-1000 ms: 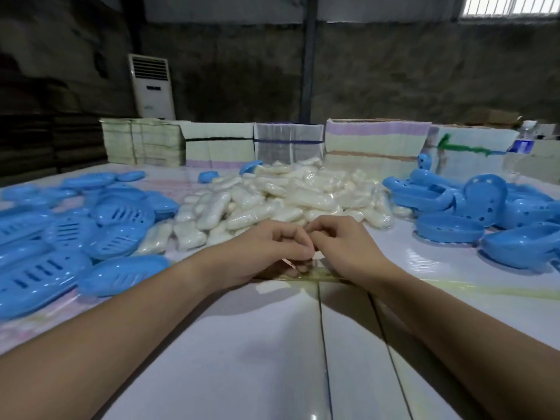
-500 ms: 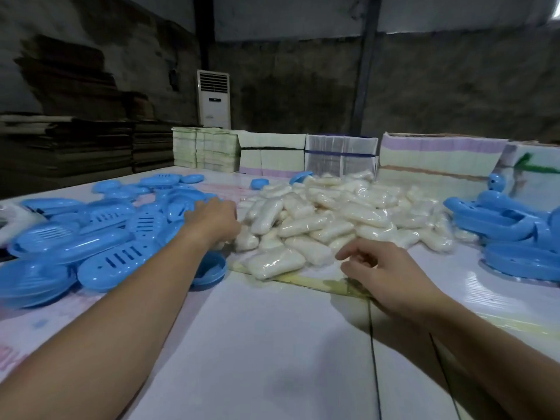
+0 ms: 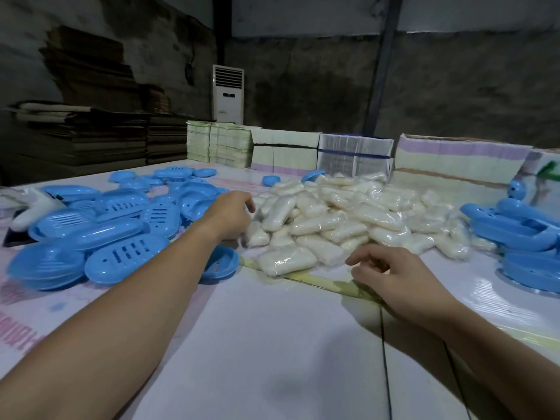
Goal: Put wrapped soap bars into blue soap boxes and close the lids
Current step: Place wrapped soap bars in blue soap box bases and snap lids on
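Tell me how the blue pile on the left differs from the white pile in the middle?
The blue soap box parts are hard-looking, glossy ovals, many slotted; the wrapped soap bars are whitish blocks in clear film. The blue parts spread low and wide, while the bars heap higher. Both lie loose on the table.

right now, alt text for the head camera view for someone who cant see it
Two bare arms reach over a white table toward a central heap of wrapped soap bars; the left hand is at the heap's left edge and the right hand hovers at its near edge, neither visibly holding anything. Blue soap box parts lie in piles at left and right.
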The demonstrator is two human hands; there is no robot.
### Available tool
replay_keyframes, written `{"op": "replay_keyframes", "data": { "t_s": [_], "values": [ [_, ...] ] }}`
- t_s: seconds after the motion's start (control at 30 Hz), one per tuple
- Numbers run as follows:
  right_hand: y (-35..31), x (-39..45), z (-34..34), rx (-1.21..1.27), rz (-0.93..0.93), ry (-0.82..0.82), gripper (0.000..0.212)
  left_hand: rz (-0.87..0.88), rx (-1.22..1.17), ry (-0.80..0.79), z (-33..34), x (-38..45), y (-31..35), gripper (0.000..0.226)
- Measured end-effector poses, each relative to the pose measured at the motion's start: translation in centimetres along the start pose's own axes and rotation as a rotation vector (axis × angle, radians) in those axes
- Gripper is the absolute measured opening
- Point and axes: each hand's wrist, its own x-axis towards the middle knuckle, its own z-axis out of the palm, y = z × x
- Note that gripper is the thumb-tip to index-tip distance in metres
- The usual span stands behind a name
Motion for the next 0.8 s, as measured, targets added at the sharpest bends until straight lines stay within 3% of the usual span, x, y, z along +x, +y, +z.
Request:
{"op": "replay_keyframes", "data": {
  "t_s": [0.23,0.47,0.63,0.73,0.8],
  "values": [
    [-0.1,0.0,0.0,-0.009,0.006,-0.007,0.015,-0.069,0.155,-0.098,0.1,-0.4,-0.2,0.028],
    [0.1,0.0,0.0,-0.017,0.014,-0.002,0.015,-0.123,0.243,-0.035,0.3,-0.8,0.8,0.013],
    [0.4,0.2,0.0,0.005,0.032,0.000,0.015,-0.009,0.137,0.198,0.1,-0.8,1.7,0.019],
    [0.5,0.2,-0.2,0.021,0.036,0.021,0.015,0.145,-0.016,0.331,-0.2,-1.2,3.1,0.023],
    [0.6,0.1,-0.5,0.025,0.037,0.045,0.015,0.291,-0.138,0.329,-0.1,-2.0,4.5,0.022]
  ]
}}
